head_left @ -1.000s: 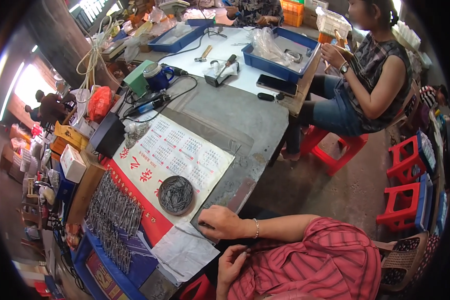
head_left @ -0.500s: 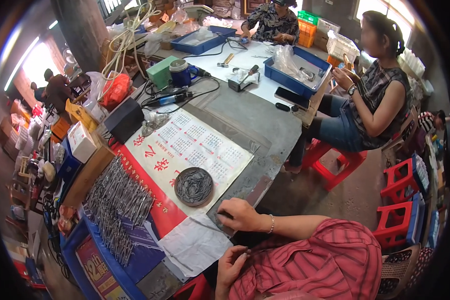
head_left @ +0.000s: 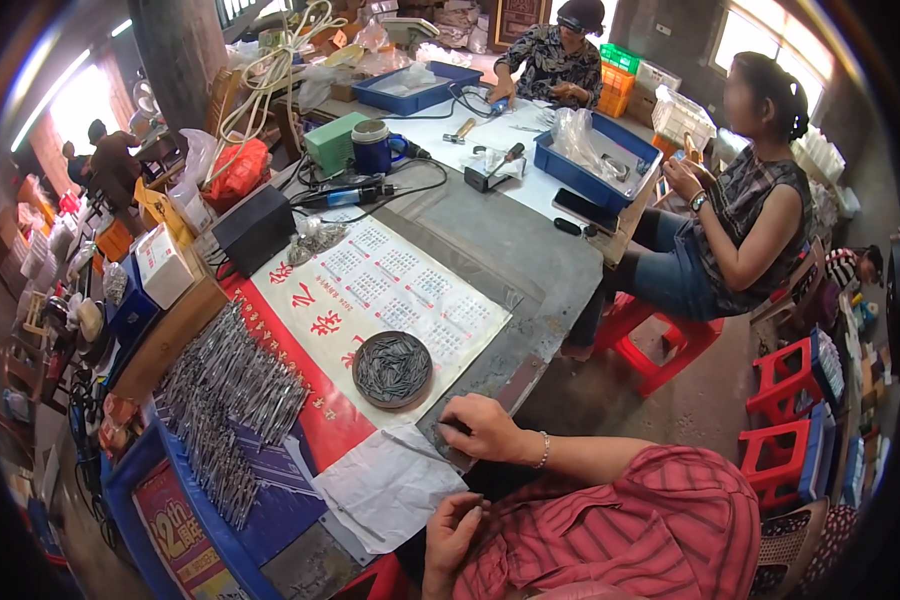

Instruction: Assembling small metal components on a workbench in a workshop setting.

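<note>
My right hand (head_left: 485,428), with a bracelet at the wrist, rests on the table's near edge. Its fingers are curled in, so whatever may lie inside them is hidden. Lower down, close to my red striped shirt, my left hand (head_left: 454,532) is loosely bent with a gap between thumb and fingers; nothing shows in it. A white cloth (head_left: 385,488) lies beside both hands. Just beyond it, a round dish (head_left: 393,370) full of small dark grey metal pieces stands on a calendar sheet (head_left: 410,290). Many thin metal rods (head_left: 235,390) are heaped to the left.
A blue tray (head_left: 135,480) stands at the near left. Farther off are a black box (head_left: 253,233), a blue mug (head_left: 372,150), a corded blue-and-black tool (head_left: 345,195), a phone (head_left: 584,210) and a blue bin (head_left: 598,160). Two people sit at the table's far sides.
The view has shifted slightly. Both my hands keep almost the same pose and place. The person at the far end has raised their head a little.
</note>
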Demonstrator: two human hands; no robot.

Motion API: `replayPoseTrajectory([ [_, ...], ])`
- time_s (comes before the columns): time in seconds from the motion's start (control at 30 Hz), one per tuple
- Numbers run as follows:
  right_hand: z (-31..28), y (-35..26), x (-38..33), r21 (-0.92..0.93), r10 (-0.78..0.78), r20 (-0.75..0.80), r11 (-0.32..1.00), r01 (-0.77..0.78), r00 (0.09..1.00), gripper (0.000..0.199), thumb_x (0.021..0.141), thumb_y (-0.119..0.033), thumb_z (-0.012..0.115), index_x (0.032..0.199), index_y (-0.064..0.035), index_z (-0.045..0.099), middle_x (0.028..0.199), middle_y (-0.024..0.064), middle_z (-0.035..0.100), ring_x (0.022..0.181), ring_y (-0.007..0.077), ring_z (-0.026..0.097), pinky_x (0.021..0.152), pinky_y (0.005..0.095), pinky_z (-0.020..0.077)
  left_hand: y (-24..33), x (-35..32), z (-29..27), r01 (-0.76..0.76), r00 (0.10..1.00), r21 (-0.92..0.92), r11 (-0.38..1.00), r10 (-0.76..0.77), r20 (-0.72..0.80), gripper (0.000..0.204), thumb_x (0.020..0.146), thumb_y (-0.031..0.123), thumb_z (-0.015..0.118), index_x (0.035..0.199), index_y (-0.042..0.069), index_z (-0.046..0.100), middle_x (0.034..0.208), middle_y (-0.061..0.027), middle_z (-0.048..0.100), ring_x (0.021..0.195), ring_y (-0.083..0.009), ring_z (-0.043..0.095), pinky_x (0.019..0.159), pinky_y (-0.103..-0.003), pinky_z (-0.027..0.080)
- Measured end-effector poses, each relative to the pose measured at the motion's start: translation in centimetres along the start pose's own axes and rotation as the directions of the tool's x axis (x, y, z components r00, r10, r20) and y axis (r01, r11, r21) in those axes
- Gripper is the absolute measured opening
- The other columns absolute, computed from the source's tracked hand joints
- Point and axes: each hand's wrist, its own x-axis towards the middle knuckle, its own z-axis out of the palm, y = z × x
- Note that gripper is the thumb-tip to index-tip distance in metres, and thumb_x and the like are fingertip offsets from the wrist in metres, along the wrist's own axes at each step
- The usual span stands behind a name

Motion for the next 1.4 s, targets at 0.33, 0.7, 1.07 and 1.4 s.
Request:
replayPoseTrajectory([
  [0.33, 0.7, 0.4, 0.6, 0.004, -0.062, 0.055, 0.998, 0.062, 0.997, 0.011, 0.077, -0.006, 0.062, 0.085, -0.0016, 0.057, 0.081, 0.0157, 0.058, 0.073, 0.0338, 0.058, 0.066, 0.0383, 0.0469, 0.2, -0.9, -0.5, -0.020, 0.999, 0.179, 0.984, 0.029, -0.045, 0.024, 0.091, 0.009, 0.056, 0.113, 0.000, 0.055, 0.101, -0.0041, 0.062, 0.092, -0.0094, 0.057, 0.081, -0.025, 0.047],
  [0.7, 1.0, 1.5, -0.9, 0.180, 0.022, 0.070, 0.983, -0.034, 0.997, 0.007, 0.090, -0.005, 0.056, 0.090, 0.0017, 0.055, 0.081, 0.0030, 0.054, 0.072, 0.0105, 0.049, 0.066, 0.0230, 0.0425, 10.7, -20.0, -3.8, 0.016, 0.365, 0.724, 0.690, 0.670, -0.647, 0.012, 0.086, 0.004, 0.059, 0.096, -0.001, 0.062, 0.087, -0.0041, 0.063, 0.082, -0.0083, 0.058, 0.072, -0.023, 0.047],
  [1.07, 1.3, 0.8, -0.9, 0.138, 0.027, 0.070, 0.990, -0.037, 0.997, 0.009, 0.090, -0.007, 0.057, 0.090, 0.0023, 0.055, 0.078, 0.0027, 0.053, 0.072, 0.0094, 0.048, 0.066, 0.0220, 0.0415, 13.3, -25.9, -14.8, 0.657, 0.164, 0.646, 0.388, 0.763, -0.625, 0.022, 0.078, 0.005, 0.058, 0.099, 0.000, 0.060, 0.094, -0.0171, 0.064, 0.088, -0.0319, 0.063, 0.077, -0.038, 0.050],
  [1.4, 1.1, 0.0, 0.6, -0.024, -0.012, 0.072, 1.000, 0.013, 0.997, 0.011, 0.077, -0.008, 0.061, 0.084, -0.0021, 0.056, 0.076, 0.0159, 0.056, 0.068, 0.0345, 0.055, 0.061, 0.0405, 0.0444, 13.0, -26.4, -18.6, 0.671, 0.345, 0.636, 0.380, 0.599, -0.722, 0.032, 0.077, 0.006, 0.050, 0.108, -0.002, 0.055, 0.095, -0.0220, 0.061, 0.091, -0.0317, 0.061, 0.081, -0.038, 0.047],
])
